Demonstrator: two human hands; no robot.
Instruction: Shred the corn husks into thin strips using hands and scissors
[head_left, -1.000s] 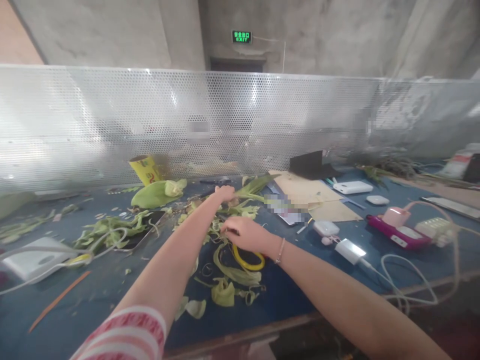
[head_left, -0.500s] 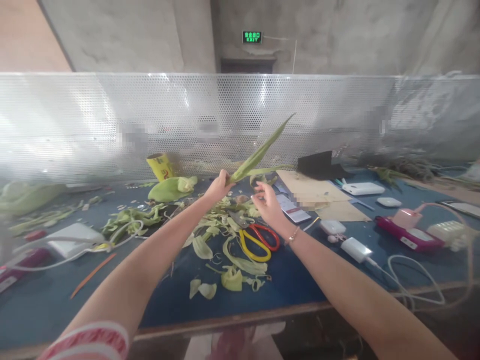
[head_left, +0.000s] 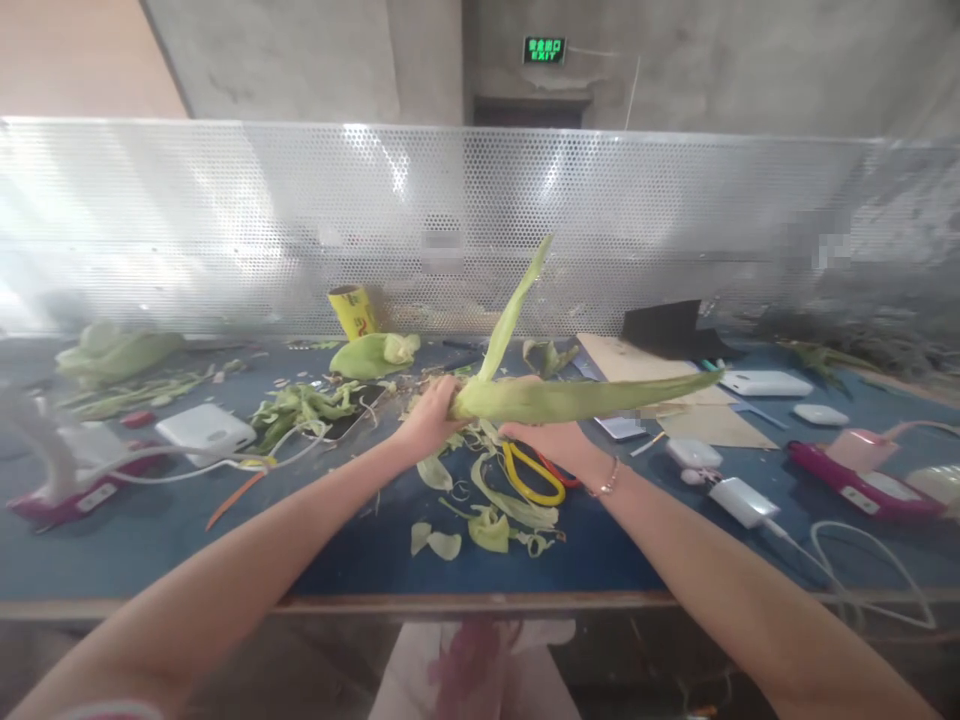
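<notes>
- Head view: the left hand (head_left: 435, 415) is closed around the base of a green husk (head_left: 570, 400), up and left from the scissors (head_left: 555, 498); the husk itself is held above and beyond their handles.
- The right hand (head_left: 544, 440) is behind or under the husk, just beyond the scissors; its fingers are mostly hidden, so whether it grips cannot be told.
- Just changed: 0.5 s ago the 2 hands were apart, with only the left on the husk. Now the right has come in to it, and the 2 leaves have spread, 1 upward and 1 rightward.
- For the work in hand, this seems to put the husk within reach of both hands, with the scissors lying unused.
- Pale scraps (head_left: 489, 530) lie in front of the scissors on the blue surface (head_left: 345, 560); a leafy bundle (head_left: 367, 357) and yellow tube (head_left: 352, 312) are beyond them, leftward.
</notes>
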